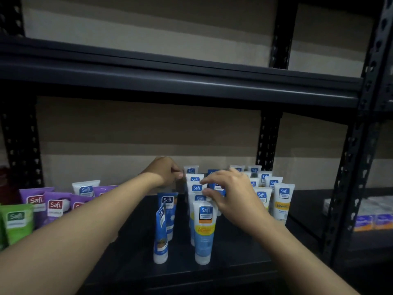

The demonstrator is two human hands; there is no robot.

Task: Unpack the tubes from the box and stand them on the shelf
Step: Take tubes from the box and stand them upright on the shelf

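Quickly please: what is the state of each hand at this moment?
Left hand: fingers curled by the back tubes; holding anything cannot be told.
Right hand: grips a blue tube.

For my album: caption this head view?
Left hand and right hand reach among upright tubes on a dark shelf.

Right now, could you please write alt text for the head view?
A left hand and right hand reach into a cluster of upright white-and-blue tubes on a dark metal shelf. At the left stand purple tubes and a green tube.
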